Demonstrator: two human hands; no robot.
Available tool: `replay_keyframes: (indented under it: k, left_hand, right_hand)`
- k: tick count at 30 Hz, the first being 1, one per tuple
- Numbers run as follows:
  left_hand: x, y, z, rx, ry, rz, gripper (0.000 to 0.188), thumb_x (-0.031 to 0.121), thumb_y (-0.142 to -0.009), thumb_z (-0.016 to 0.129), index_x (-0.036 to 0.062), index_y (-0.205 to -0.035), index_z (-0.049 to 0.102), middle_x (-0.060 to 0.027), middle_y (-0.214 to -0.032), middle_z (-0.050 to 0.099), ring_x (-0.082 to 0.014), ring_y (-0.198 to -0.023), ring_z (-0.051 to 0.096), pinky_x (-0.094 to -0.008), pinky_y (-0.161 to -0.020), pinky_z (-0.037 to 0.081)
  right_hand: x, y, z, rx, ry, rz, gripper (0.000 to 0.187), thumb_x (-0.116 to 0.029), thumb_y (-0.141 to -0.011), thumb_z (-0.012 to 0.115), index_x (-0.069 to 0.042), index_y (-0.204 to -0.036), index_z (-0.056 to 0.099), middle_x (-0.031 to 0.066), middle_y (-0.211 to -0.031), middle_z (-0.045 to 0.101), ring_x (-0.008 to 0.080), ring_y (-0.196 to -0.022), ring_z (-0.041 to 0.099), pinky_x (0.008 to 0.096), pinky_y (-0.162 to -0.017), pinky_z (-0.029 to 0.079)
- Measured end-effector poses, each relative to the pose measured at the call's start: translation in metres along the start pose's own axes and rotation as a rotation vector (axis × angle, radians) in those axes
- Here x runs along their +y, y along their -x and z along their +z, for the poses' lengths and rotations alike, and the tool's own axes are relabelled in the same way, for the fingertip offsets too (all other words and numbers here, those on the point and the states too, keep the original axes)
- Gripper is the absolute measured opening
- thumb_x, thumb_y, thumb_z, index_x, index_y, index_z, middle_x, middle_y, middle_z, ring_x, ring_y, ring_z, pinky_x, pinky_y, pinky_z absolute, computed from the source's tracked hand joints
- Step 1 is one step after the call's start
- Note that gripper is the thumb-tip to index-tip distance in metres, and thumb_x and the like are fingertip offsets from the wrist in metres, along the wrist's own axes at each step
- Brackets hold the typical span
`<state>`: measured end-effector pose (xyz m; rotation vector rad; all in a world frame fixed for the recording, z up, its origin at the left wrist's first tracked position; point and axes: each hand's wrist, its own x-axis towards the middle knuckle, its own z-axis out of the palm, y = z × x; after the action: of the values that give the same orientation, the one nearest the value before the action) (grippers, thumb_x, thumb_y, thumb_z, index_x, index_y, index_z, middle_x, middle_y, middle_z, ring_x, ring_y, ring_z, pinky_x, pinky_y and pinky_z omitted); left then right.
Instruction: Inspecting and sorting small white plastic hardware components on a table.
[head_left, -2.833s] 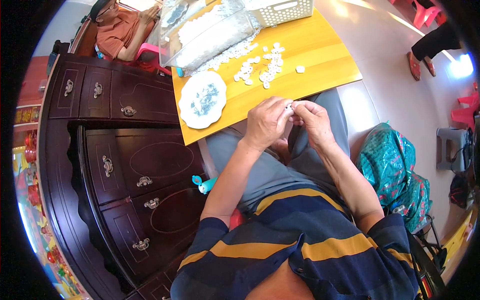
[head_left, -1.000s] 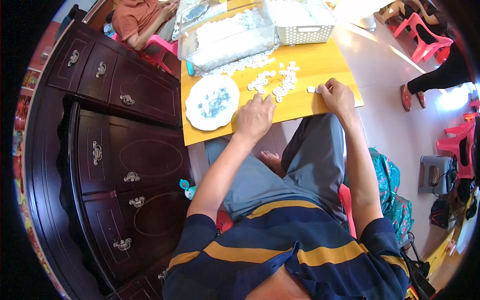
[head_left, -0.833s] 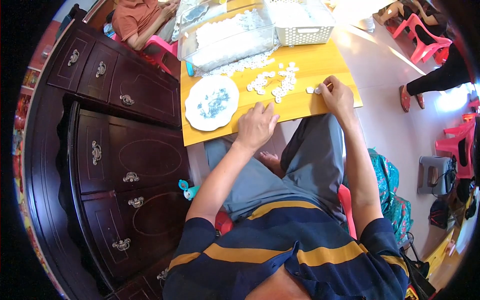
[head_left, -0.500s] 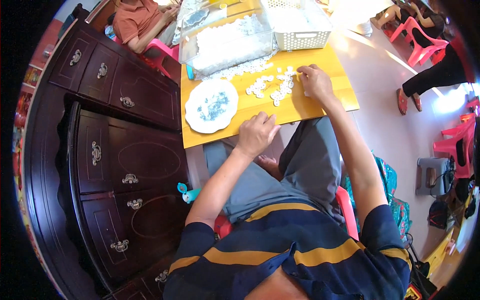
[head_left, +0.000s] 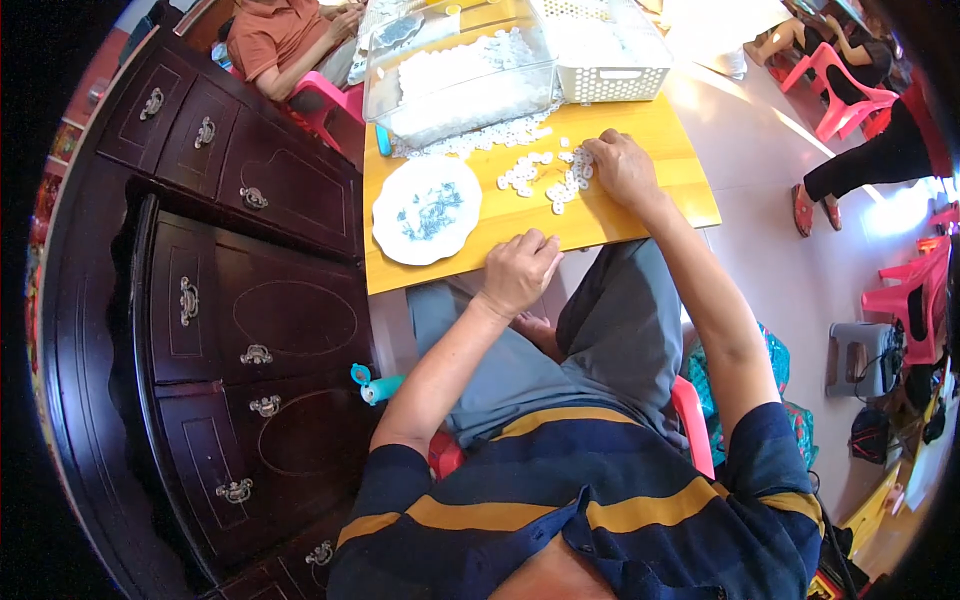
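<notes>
My right hand (head_left: 622, 168) is over the wooden table, fingers bent and pressed together, tips touching the edge of a loose cluster of small round white pieces (head_left: 572, 182). Whatever its fingertips may hold is hidden. At the table's near edge rests my left hand (head_left: 520, 272), its fingers curled in toward the thumb; I cannot see what, if anything, is inside. A second small group of white pieces (head_left: 520, 175) lies left of the first. Further left is a white scalloped plate (head_left: 388, 205), with blue-grey patches in its middle that could be a pattern or small items.
Behind the pieces stand a clear plastic bin (head_left: 470, 125) heaped with white pieces and a white perforated basket (head_left: 615, 85). A dark wooden cabinet (head_left: 300, 300) lines the left. Another person (head_left: 285, 45) sits at the far left; pink chairs (head_left: 845, 95) stand to the right.
My right hand has moved slightly left and nearer, in against the white pieces, and its fingers are drawn closer together. My left hand stays nearly in place, curled.
</notes>
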<state>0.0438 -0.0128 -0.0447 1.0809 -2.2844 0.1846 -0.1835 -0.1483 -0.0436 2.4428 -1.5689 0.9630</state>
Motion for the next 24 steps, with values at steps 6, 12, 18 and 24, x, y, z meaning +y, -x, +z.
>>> replay_keyframes:
  k: [6, 12, 18, 24]
  left_hand:
    - [-0.001, 0.001, 0.002, 0.039, 0.010, 0.020, 0.011, 0.016, -0.083, 0.075, 0.0106, -0.092, 0.071, -0.0031, -0.079, 0.057, -0.0195, -0.068, 0.064, -0.0342, -0.059, 0.052]
    - [0.001, 0.001, 0.006, 0.061, 0.028, 0.026, 0.005, 0.015, -0.085, 0.072, 0.0115, -0.086, 0.069, -0.0024, -0.077, 0.057, -0.0194, -0.067, 0.064, -0.0346, -0.057, 0.052]
    - [0.002, 0.002, 0.008, 0.093, 0.068, 0.006, 0.005, 0.014, -0.085, 0.071, 0.0111, -0.084, 0.067, -0.0029, -0.077, 0.057, -0.0201, -0.068, 0.064, -0.0352, -0.058, 0.051]
    - [0.006, 0.000, 0.002, 0.065, 0.137, -0.091, 0.006, 0.014, -0.087, 0.069, 0.0100, -0.087, 0.064, -0.0054, -0.080, 0.058, -0.0252, -0.070, 0.064, -0.0380, -0.060, 0.052]
  right_hand:
    - [-0.015, 0.012, -0.008, -0.129, 0.031, 0.011, 0.016, -0.012, -0.088, 0.061, -0.008, -0.095, 0.074, 0.0145, -0.090, 0.069, 0.0347, -0.085, 0.068, 0.0446, -0.077, 0.056]
    - [-0.027, 0.015, -0.010, -0.161, 0.042, 0.036, 0.016, -0.014, -0.089, 0.061, -0.007, -0.098, 0.073, 0.0144, -0.090, 0.069, 0.0348, -0.085, 0.068, 0.0449, -0.077, 0.056]
    - [-0.039, 0.026, -0.028, 0.095, -0.102, 0.157, 0.023, -0.009, -0.089, 0.064, -0.006, -0.111, 0.071, 0.0157, -0.099, 0.072, 0.0333, -0.089, 0.070, 0.0412, -0.079, 0.057]
    - [-0.060, 0.060, -0.046, 0.160, -0.478, 0.346, 0.017, -0.010, -0.091, 0.067, -0.004, -0.105, 0.073, 0.0147, -0.094, 0.073, 0.0251, -0.076, 0.071, 0.0331, -0.071, 0.055]
